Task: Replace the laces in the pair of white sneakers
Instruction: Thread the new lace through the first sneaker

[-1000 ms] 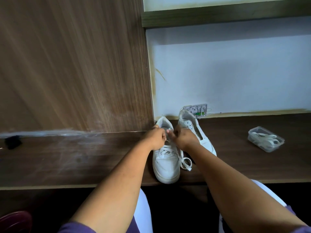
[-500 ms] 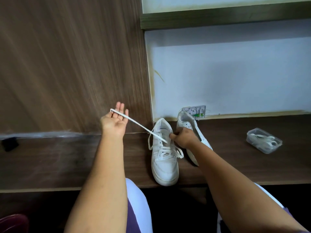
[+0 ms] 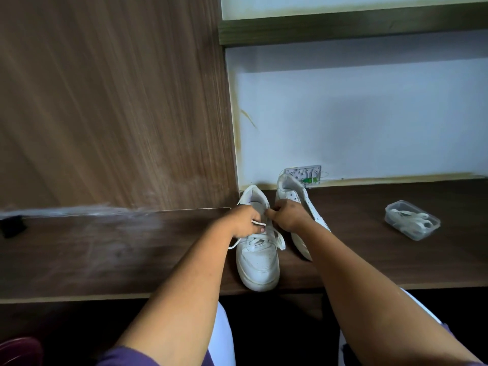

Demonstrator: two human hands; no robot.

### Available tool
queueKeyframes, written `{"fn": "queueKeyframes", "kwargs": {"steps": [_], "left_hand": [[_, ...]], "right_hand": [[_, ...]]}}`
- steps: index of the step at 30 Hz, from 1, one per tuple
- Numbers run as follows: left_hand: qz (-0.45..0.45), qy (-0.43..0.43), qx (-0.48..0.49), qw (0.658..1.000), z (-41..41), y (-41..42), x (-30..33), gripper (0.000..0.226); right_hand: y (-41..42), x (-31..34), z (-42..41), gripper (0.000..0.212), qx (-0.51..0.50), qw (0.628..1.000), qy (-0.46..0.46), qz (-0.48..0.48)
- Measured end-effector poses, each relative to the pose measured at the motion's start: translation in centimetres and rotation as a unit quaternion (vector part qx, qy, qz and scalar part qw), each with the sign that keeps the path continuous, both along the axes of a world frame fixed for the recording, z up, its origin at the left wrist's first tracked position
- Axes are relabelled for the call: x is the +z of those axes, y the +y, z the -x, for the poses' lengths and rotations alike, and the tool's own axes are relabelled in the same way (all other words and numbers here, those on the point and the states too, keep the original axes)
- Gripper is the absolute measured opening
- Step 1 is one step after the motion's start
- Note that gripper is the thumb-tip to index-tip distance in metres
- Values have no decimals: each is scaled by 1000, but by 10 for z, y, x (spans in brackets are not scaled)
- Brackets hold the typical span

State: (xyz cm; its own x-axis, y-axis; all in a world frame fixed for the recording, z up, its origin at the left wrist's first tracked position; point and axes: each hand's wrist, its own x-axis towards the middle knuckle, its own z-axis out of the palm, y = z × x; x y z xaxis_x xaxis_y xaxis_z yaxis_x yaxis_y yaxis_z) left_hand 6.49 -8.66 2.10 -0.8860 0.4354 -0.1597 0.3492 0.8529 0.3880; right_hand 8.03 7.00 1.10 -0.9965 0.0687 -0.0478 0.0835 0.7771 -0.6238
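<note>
Right now both my hands are gathered over the laced sneaker (image 3: 257, 256), which stands on the dark wooden bench (image 3: 105, 254) with its toe pointing back at me, toward six o'clock. My left hand (image 3: 244, 220) is curled closed with a bit of white lace (image 3: 258, 223) pinched at the fingertips; a loose tail of the same lace trails out from under it toward seven o'clock. My right hand (image 3: 289, 216) is bunched at the top of the tongue, fingers folded in, though I cannot tell exactly what they are holding. The two hands nearly touch above the upper eyelets.

The second sneaker (image 3: 298, 204) sits just beside the first at about two o'clock from it, tipped outward and apparently unlaced, with bare eyelet holes showing. Well off at three o'clock is a clear plastic box (image 3: 412, 220) with white laces coiled inside, which I take to be the replacements.

By my reckoning I am unthreading the old lace, row by row, from the top down. To do it well, I should steady the shoe's collar with my right hand so the shoe does not skid on the bench, and draw the lace out with my left in short, straight pulls along the line of each eyelet. Loosening each crossing first should prevent the tip snagging or the tongue bunching.
</note>
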Motion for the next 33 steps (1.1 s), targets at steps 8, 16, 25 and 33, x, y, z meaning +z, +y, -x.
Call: {"fn": "queueKeyframes", "kwargs": {"steps": [8,16,25,33], "left_hand": [[-423,43,180,887,9,-31,24,23],[-751,51,338,565,9,-77,55,21],[-497,-142,183,836,-5,-27,30,22],[-19,117,216,969,-9,-10,13,17]], "right_hand": [[1,1,-1,22,16,1000,1,4],[3,2,0,32,27,1000,-7,9],[1,0,-1,31,19,1000,-1,13],[3,-1,0,18,42,997,63,19]]}}
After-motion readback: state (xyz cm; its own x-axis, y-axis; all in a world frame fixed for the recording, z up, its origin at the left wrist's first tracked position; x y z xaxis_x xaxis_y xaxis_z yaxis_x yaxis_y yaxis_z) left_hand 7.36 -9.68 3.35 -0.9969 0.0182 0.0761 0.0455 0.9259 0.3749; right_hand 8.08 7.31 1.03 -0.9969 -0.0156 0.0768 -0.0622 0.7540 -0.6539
